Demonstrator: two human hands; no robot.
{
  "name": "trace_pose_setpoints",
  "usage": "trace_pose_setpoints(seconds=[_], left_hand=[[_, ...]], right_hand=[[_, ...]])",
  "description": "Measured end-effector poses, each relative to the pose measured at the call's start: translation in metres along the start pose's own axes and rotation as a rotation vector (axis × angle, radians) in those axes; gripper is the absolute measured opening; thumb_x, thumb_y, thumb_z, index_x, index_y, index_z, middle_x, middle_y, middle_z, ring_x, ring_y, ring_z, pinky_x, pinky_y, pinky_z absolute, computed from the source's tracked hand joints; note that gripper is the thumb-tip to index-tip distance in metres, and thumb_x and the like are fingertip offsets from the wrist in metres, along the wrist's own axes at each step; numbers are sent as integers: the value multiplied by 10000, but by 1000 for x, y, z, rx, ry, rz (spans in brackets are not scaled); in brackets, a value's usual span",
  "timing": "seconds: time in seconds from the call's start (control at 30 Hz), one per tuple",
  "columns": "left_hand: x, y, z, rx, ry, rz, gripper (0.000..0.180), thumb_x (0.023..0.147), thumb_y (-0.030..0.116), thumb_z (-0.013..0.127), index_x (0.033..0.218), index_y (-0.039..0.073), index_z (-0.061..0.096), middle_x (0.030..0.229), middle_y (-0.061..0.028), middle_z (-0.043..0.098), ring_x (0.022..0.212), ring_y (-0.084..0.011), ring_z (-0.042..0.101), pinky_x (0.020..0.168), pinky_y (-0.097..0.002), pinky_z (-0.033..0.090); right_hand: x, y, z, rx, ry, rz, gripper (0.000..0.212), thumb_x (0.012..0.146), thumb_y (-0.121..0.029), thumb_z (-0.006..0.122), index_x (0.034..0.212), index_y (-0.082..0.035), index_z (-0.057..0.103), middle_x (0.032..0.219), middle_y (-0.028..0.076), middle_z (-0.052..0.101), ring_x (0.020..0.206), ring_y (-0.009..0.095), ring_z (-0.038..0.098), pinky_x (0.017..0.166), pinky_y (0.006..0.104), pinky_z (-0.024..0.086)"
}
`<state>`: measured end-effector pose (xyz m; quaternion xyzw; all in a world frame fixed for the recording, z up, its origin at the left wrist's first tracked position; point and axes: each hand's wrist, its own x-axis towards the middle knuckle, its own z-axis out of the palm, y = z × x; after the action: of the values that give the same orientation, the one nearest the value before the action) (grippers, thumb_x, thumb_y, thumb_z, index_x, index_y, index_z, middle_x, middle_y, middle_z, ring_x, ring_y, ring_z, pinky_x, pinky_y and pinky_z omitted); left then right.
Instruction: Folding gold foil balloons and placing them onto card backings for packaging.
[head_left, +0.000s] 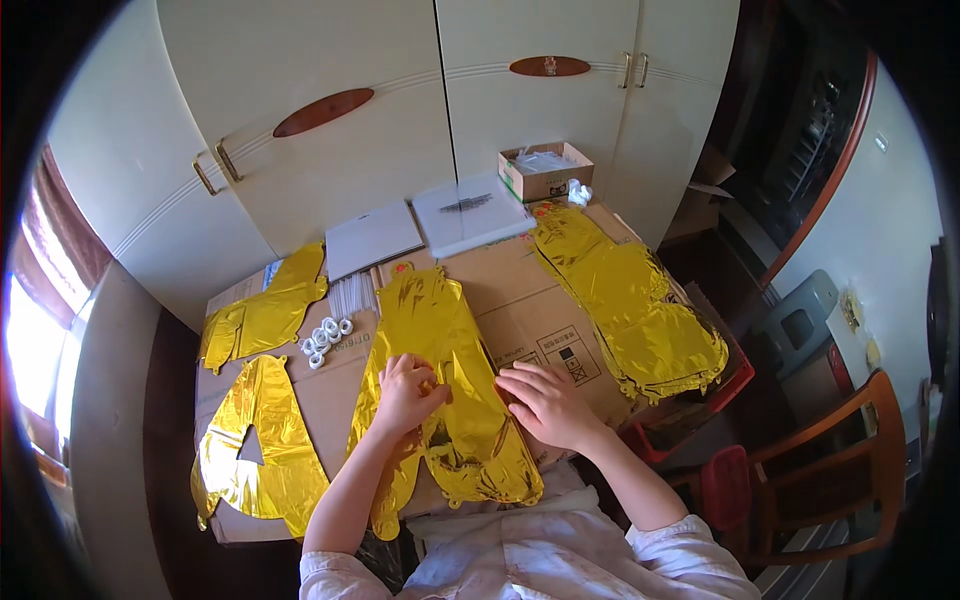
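A flat gold foil balloon (425, 320) lies in front of me on the cardboard-covered table, creased and shiny. My left hand (408, 396) rests on its middle with the fingers curled and pinched on the foil. Against the balloon's right edge, my right hand (548, 405) lies palm down with its fingers stretched out, and no object shows in it. To the left is another gold foil balloon (290, 400) with a triangular hole, and behind that a smaller folded one (270, 308). A stack of gold foil balloons (640, 310) covers the table's right side.
Several small white rolls (322, 340) sit beside a bundle of white straws (350, 296). Behind are a white flat packet (375, 240), a clear plastic pack (472, 218) and an open cardboard box (545, 178). A wooden chair (830, 470) and red crate (735, 385) stand at right.
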<state>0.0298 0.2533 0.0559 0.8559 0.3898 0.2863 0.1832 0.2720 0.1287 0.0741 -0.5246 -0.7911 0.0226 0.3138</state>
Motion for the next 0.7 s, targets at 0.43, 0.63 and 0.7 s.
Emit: trace_pose_setpoints(seconds=[0.43,0.63,0.7], left_hand=[[-3,-1,-1,24,-89,-13,222,661,248,747,744,55,678,1034,-67,585,1047,-279,477,886,-413,339],[-1,4,-2,49,-75,4,202,669,199,738,712,39,623,1035,-88,583,1020,-305,473,885,-411,374],[-1,6,-3,71,-78,-1,198,664,198,738,716,45,623,1033,-87,580,1019,-305,473,879,-413,372]], right_hand=[[-18,9,11,-54,-228,-86,759,846,-542,627,1388,-43,445,1436,108,462,1376,257,371,1125,465,256],[-20,11,14,-59,-269,-72,771,847,-548,624,1392,-35,440,1451,99,449,1388,248,359,1146,477,232],[-19,10,13,-74,-287,-79,754,852,-548,617,1376,-29,462,1450,100,452,1392,244,356,1154,488,220]])
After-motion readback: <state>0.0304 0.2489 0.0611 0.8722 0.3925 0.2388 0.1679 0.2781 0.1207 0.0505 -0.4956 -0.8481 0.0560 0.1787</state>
